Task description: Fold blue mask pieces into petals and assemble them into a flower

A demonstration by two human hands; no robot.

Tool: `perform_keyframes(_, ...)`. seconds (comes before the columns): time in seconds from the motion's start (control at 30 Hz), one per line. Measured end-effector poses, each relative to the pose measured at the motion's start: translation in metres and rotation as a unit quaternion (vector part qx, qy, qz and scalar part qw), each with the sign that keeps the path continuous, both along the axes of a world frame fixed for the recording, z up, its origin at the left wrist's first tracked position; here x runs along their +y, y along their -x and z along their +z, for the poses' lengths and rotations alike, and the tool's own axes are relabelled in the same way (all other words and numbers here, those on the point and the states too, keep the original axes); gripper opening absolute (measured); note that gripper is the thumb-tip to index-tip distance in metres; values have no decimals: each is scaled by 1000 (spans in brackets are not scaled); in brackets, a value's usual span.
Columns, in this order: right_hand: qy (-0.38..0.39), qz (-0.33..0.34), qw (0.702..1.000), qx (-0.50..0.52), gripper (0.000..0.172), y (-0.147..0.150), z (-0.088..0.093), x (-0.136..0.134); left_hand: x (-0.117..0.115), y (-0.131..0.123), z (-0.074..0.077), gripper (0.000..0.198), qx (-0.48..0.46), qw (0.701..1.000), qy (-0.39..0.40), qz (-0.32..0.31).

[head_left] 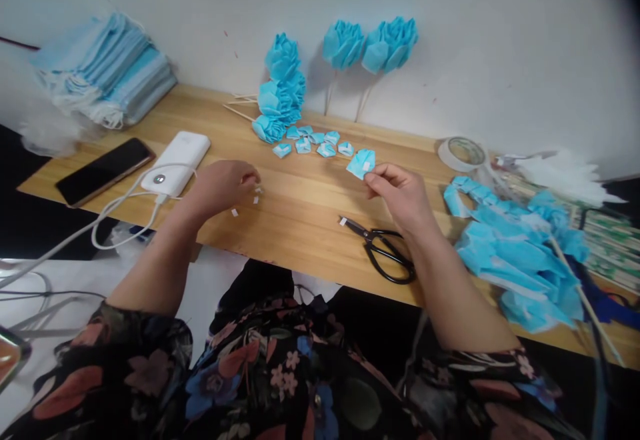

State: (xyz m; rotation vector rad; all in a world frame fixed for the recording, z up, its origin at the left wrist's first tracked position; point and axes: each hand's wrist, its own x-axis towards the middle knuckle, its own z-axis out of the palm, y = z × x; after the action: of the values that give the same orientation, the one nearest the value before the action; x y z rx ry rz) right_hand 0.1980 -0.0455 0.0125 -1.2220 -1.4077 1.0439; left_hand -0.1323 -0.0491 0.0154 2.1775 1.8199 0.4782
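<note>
Beyond the black-handled scissors point(370, 235), the right hand point(404, 197) pinches a folded blue petal point(360, 164). Left of them, the left hand point(225, 185) is curled near white tape pieces point(235, 213); I cannot tell whether it holds anything.

Loose, black, flower-printed sleeves point(150, 367)

L hand point(226, 188), ctr-left of frame, is palm-down w/ fingers curled in, tips partly hidden. R hand point(401, 199), right of ctr, has thumb & index pinched tog. L forearm point(156, 263) & R forearm point(453, 287), both bare, angle up & inward from lower L & lower R.
</note>
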Motion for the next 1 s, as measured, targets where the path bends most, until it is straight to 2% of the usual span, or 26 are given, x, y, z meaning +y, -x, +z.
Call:
perform_keyframes(0.2,1,16,1000,0,17,0,0,0,1,-6,-3,21,-18,1000,-22,13)
perform_keyframes(0.4,7,21,1000,-11,16,-2,-2,0,2,-2,-5,3,-30,999,-3,28)
perform_keyframes(0.57,10,29,999,-17,17,0,-2,-1,2,-2,-1,11,-36,999,-23,-6)
perform_keyframes(0.7,12,48,998,-38,19,3,2,-5,-2,-32,8,27,-98,988,-100,-68)
perform_keyframes(0.77,14,54,997,-56,20,3,4,-8,-2,-55,13,34,-158,978,-100,-87)
perform_keyframes(0.9,11,74,994,-81,22,0,4,-9,15,-98,20,43,-269,954,-20,-129)
perform_keyframes(1.0,1,90,992,-85,24,-1,2,-8,34,-118,25,46,-331,929,87,-139)
